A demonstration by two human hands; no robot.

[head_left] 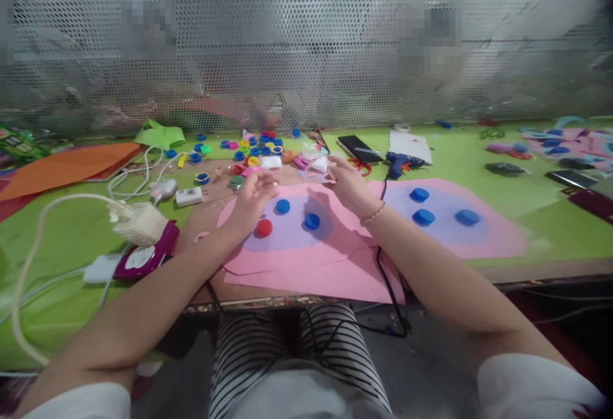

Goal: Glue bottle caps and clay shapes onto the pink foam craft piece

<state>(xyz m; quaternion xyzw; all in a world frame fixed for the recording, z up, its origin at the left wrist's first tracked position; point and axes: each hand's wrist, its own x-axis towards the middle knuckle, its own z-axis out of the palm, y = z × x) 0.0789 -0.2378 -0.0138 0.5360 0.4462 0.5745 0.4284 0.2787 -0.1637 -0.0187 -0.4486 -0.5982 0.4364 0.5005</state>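
Note:
My left hand (pixel 256 197) hovers over the left edge of a pink paper sheet (pixel 287 260) with a lilac paper oval (pixel 292 240) on it. Its fingers are loosely bent and apart, and I make out nothing held. Two blue bottle caps (pixel 312 221) and a red bottle cap (pixel 264 228) lie on the oval. My right hand (pixel 348 182) reaches past the sheet's far edge, fingers apart, beside some crumpled white and purple scraps (pixel 317 163). Whether its fingertips touch the scraps I cannot tell. A string bracelet (pixel 372 213) circles the right wrist.
Right of my forearm, another pink sheet (pixel 507 240) bears three blue caps (pixel 424 217). Behind lie a blue glue gun (pixel 402 163), its black cord under my right arm, a black phone (pixel 359 149) and red scissors (pixel 360 167). Chargers, cables and a purple power strip (pixel 143 259) stand left.

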